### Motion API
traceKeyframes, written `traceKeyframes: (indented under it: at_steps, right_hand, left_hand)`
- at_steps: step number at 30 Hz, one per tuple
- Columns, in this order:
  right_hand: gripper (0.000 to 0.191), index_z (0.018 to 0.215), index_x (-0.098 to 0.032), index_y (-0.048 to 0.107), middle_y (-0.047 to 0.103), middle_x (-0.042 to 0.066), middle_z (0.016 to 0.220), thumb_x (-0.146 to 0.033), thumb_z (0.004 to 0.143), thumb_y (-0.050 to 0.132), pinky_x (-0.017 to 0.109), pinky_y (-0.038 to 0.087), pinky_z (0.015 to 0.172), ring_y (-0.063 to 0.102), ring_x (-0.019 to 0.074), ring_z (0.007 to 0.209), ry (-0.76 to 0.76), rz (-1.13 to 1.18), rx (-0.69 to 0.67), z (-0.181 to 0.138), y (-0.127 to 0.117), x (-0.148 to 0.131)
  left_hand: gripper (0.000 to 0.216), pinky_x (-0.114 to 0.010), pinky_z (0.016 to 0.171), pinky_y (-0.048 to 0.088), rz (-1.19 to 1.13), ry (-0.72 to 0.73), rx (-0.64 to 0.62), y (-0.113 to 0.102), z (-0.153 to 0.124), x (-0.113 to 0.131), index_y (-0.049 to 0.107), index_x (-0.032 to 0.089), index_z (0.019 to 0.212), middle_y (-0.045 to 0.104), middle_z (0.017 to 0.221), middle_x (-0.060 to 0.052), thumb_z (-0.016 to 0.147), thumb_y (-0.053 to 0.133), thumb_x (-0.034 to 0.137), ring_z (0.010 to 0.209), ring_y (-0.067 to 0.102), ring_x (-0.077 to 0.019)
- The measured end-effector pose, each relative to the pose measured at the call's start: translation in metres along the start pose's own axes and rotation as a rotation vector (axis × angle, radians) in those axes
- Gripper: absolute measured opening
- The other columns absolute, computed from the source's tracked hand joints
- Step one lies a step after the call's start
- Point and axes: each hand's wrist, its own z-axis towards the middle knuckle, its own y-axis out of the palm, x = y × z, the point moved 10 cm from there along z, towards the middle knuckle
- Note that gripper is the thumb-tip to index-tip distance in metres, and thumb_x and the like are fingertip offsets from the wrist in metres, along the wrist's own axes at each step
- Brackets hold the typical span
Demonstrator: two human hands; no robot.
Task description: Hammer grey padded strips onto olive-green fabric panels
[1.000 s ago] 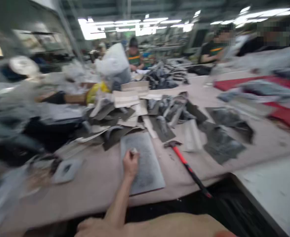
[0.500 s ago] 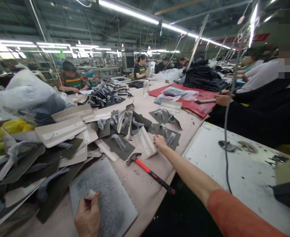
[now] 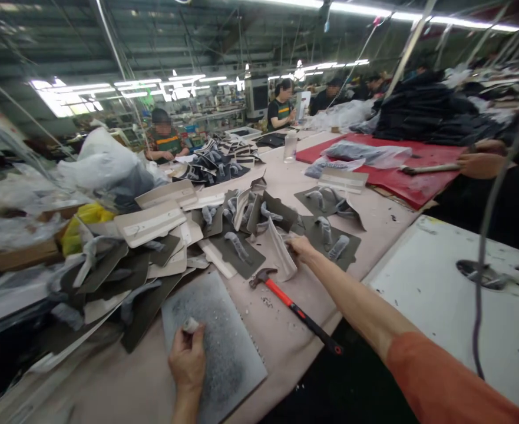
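My left hand [image 3: 189,356] is closed around a short whitish cylinder [image 3: 191,325], just above a speckled grey slab [image 3: 237,359]; most of the cylinder is hidden in the fingers. At the middle of the table, my right hand [image 3: 300,247] grips the edge of a panel [image 3: 281,250] whose pale face is tilted up off the cloth. Between the hands lies a claw hammer [image 3: 297,310] with a red and black handle. Dark panels with wrapped grey handles [image 3: 238,250] surround the right hand, some overlapping.
A heap of dark and pale panels [image 3: 148,227] spreads left of the slab. To the right stands a white table [image 3: 418,282] with a hole and a hanging cable [image 3: 480,282]. Beyond, a co-worker's hand [image 3: 482,162] holds a hammer over a red sheet [image 3: 436,182].
The view has swung left, so things sit further right in the picture. My right hand has tipped the pale panel up on its edge. My left hand still holds the cylinder.
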Motion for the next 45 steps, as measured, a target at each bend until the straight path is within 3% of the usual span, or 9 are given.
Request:
traceKeyframes:
  at_steps: [4,9,13,17,23,28,32,40,45]
  right_hand:
    - [0.027,0.092,-0.012,0.062,0.065,0.006,0.084,-0.037,0.083,0.069,0.027,0.043,0.064,0.056,0.015,0.072,-0.144,-0.13,0.025,-0.039,0.006,-0.042]
    - [0.035,0.108,-0.015,0.057,0.068,0.009,0.086,-0.041,0.085,0.059,0.03,0.042,0.067,0.062,0.0224,0.075,-0.607,-0.375,0.026,-0.153,0.044,-0.097]
    - [0.047,0.134,-0.01,0.046,0.072,0.013,0.09,-0.037,0.095,0.045,0.032,0.045,0.066,0.068,0.025,0.074,-0.654,-0.513,-0.218,-0.236,0.111,-0.058]
    - [0.046,0.141,-0.013,0.043,0.074,0.014,0.098,-0.031,0.099,0.04,0.032,0.048,0.072,0.072,0.0257,0.082,-0.582,-0.634,-0.403,-0.274,0.159,0.004]
    - [0.047,0.14,-0.012,0.043,0.074,0.015,0.105,-0.035,0.1,0.04,0.034,0.049,0.08,0.072,0.0278,0.094,-0.471,-0.628,-0.443,-0.282,0.166,0.037]
    - [0.043,0.131,-0.013,0.052,0.073,0.016,0.105,-0.037,0.097,0.043,0.034,0.047,0.086,0.07,0.0277,0.102,-0.407,-0.561,-0.478,-0.278,0.164,0.047]
    - [0.043,0.13,-0.014,0.053,0.073,0.015,0.103,-0.038,0.097,0.042,0.034,0.046,0.086,0.07,0.0277,0.1,-0.4,-0.538,-0.475,-0.276,0.164,0.052]
    - [0.056,0.145,-0.014,0.038,0.069,0.007,0.092,-0.044,0.098,0.043,0.031,0.048,0.073,0.066,0.0204,0.079,-0.4,-0.245,-0.6,-0.27,0.149,0.041]
    - [0.048,0.135,-0.012,0.049,0.063,0.011,0.1,-0.04,0.096,0.047,0.036,0.048,0.083,0.06,0.0227,0.089,-0.56,-0.379,-0.192,-0.226,0.076,0.039]
  left_hand:
    - [0.041,-0.031,0.077,0.054,-0.107,0.076,0.002,0.002,-0.004,0.005,0.066,0.017,0.092,0.074,0.086,-0.007,0.074,0.067,0.053,0.083,0.07,-0.0235]
    - [0.032,-0.027,0.076,0.054,-0.19,0.11,0.002,0.003,-0.007,0.005,0.065,0.016,0.094,0.073,0.086,-0.006,0.079,0.066,0.044,0.081,0.069,-0.0186]
    - [0.03,-0.027,0.077,0.054,-0.191,0.115,-0.011,0.003,-0.01,0.005,0.065,0.016,0.097,0.073,0.087,-0.005,0.081,0.066,0.041,0.082,0.069,-0.0187]
    - [0.029,-0.027,0.077,0.054,-0.235,0.108,-0.007,0.0,-0.012,0.005,0.064,0.016,0.096,0.074,0.087,-0.005,0.08,0.067,0.039,0.081,0.069,-0.0179]
    - [0.031,-0.03,0.084,0.056,-0.511,0.045,-0.042,0.007,-0.009,0.022,0.063,0.014,0.101,0.075,0.094,-0.009,0.08,0.068,0.036,0.088,0.071,-0.0193]
    - [0.032,-0.032,0.087,0.055,-0.65,0.079,-0.3,0.058,-0.008,0.055,0.062,0.017,0.105,0.076,0.097,-0.008,0.079,0.072,0.033,0.091,0.072,-0.02]
    - [0.026,-0.031,0.084,0.055,-0.613,0.082,-0.368,0.082,-0.007,0.048,0.065,0.017,0.098,0.076,0.093,-0.007,0.079,0.073,0.032,0.089,0.072,-0.0197]
    - [0.029,-0.034,0.088,0.055,-0.616,0.07,-0.365,0.08,-0.006,0.034,0.064,0.017,0.099,0.075,0.094,-0.006,0.082,0.072,0.039,0.089,0.071,-0.0197]
    - [0.027,-0.033,0.089,0.054,-0.54,0.108,-0.37,0.081,-0.007,0.039,0.066,0.018,0.098,0.075,0.094,-0.006,0.083,0.07,0.04,0.09,0.07,-0.0198]
